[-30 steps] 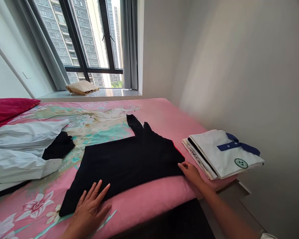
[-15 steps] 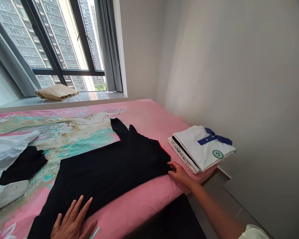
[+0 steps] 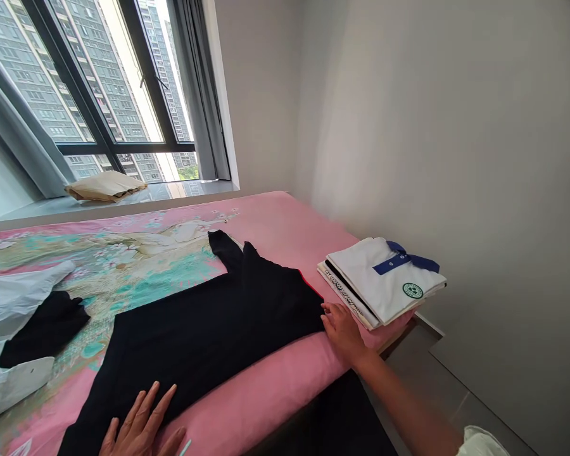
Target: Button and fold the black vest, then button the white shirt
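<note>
A black shirt [image 3: 194, 329] with a thin red edge at its neck lies lengthwise across the pink bed, folded over on itself, one sleeve pointing to the back. My left hand [image 3: 142, 424] rests flat near its lower end, fingers spread on the cloth and the thumb over the pink sheet. At the neck end, my right hand [image 3: 344, 332] has its bent fingers closed at the shirt's near corner. The fingertips partly hide the cloth there.
Right of the shirt, a stack of folded shirts [image 3: 384, 282], white polo on top, sits at the bed's corner by the wall. White and black clothes [image 3: 42, 329] lie at left on the patterned sheet [image 3: 147, 278]. A beige bundle [image 3: 105, 185] rests on the windowsill.
My right hand has shifted slightly at the shirt's corner, its fingers turning a little. The left hand stays flat on the cloth. The view has tilted slightly.
</note>
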Action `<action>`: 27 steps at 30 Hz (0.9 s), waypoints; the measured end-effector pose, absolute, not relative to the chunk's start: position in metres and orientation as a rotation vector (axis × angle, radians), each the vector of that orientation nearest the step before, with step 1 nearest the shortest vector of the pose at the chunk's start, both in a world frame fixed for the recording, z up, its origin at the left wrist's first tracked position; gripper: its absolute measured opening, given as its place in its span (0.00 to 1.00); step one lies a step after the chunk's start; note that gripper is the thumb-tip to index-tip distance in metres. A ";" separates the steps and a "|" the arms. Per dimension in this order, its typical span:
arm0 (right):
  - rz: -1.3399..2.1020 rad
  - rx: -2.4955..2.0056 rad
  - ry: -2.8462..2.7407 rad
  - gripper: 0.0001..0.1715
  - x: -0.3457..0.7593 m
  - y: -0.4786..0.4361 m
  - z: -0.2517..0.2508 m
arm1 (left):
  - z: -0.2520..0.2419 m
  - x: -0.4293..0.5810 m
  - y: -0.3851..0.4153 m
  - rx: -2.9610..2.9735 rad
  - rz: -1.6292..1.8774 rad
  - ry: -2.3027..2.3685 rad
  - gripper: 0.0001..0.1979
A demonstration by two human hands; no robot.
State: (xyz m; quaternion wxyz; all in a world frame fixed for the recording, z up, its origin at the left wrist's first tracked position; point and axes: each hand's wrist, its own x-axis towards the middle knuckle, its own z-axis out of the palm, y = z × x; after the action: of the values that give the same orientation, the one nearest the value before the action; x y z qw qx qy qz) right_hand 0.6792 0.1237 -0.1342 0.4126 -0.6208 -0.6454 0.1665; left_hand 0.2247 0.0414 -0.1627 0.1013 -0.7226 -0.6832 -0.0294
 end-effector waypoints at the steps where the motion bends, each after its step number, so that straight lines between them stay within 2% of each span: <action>1: 0.321 -1.493 -1.699 0.16 0.673 0.121 -0.131 | -0.160 0.228 0.042 -2.124 -0.090 -2.037 0.34; 5: 0.097 -1.230 -2.158 0.19 0.645 0.111 -0.127 | -0.142 0.251 0.045 -2.169 -0.166 -1.986 0.33; 9: 0.166 -1.389 -2.441 0.31 0.633 0.107 -0.134 | -0.130 0.271 0.043 -2.430 -0.052 -1.983 0.31; 12: 0.182 -1.469 -2.429 0.29 0.625 0.109 -0.131 | -0.124 0.273 0.048 -2.495 0.096 -2.145 0.32; 14: 0.156 -1.360 -2.417 0.27 0.617 0.113 -0.124 | -0.116 0.275 0.059 -2.488 0.069 -2.222 0.30; 17: 0.192 -1.098 -2.506 0.29 0.601 0.124 -0.115 | -0.094 0.283 0.088 -2.521 -0.191 -2.269 0.25; 21: 0.406 -1.015 -2.611 0.33 0.591 0.138 -0.122 | -0.068 0.301 0.142 -2.650 -0.569 -2.135 0.21; 24: 0.517 -1.024 -2.589 0.35 0.592 0.141 -0.131 | -0.060 0.317 0.188 -2.690 -0.585 -1.935 0.18; 27: 0.576 -1.016 -2.557 0.35 0.595 0.141 -0.137 | -0.056 0.339 0.241 -2.716 -0.373 -1.731 0.17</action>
State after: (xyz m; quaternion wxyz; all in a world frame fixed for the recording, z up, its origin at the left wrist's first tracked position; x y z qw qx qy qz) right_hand 0.5952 0.1406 -0.1367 0.1646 -0.3564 -0.8972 0.2022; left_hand 0.3393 0.2413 -0.0564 -0.0503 -0.8366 -0.5332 -0.1148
